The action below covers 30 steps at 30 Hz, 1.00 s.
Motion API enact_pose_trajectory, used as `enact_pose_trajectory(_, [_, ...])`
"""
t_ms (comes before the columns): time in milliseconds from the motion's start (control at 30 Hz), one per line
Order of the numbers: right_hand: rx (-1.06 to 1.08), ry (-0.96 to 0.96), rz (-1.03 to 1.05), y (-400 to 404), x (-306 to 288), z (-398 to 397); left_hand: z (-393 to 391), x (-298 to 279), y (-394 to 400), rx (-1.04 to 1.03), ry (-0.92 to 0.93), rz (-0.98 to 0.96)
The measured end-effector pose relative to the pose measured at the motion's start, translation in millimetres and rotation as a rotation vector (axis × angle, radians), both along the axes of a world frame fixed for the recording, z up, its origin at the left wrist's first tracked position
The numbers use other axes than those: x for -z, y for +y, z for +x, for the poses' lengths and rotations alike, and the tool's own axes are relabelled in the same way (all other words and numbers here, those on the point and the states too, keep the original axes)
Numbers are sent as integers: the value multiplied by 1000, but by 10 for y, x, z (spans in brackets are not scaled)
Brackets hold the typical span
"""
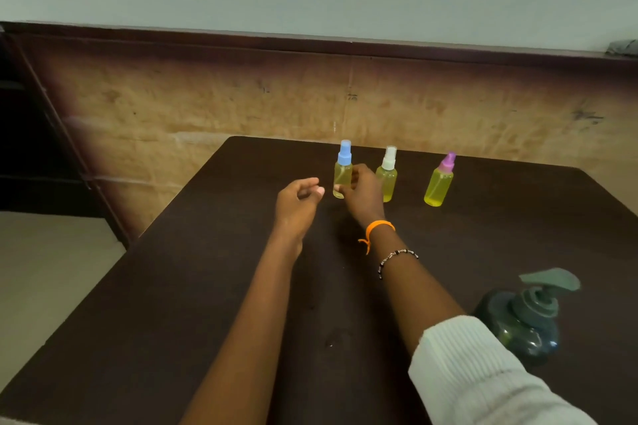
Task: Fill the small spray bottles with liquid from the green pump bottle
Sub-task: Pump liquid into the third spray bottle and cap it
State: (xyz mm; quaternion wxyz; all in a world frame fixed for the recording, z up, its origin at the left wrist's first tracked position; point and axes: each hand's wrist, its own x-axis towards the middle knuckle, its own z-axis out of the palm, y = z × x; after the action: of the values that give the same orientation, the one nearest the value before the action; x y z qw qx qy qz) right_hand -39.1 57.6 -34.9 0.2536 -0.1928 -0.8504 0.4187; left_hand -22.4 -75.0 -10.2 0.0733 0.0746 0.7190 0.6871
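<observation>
Standing at the dark table's (207, 286) far edge, the blue-capped, yellow-filled clear plastic spray bottle (342, 176), probably light and smooth, is pinched mid-body by the right hand (360, 198); left hand (298, 200) loosely curled, empty.

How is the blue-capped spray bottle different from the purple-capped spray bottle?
The blue-capped bottle stands at the left end of the row, the purple-capped bottle at the right end. The right hand holds the blue-capped one near its base; nothing touches the purple-capped one. Both stand upright, capped, holding yellow liquid.
</observation>
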Motion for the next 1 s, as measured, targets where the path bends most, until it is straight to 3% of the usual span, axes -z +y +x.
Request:
enact_pose_trajectory(267, [36,-43,25,43,246,-305,-190,154,42,-17,-28,-11])
enact_pose_trajectory(500, [69,-13,-21,3,183,-90,-37,147,42,-1,-31,7])
enact_pose_trajectory(700, [39,53,-78,-320,-18,857,468,74,69,71,4,79])
enact_pose_trajectory(900, [-97,190,69,-683,-136,2225,1155,33,1,240,-34,133])
enact_pose_trajectory(1000, [-68,274,107,-709,-165,2748,1479,48,39,357,-14,126])
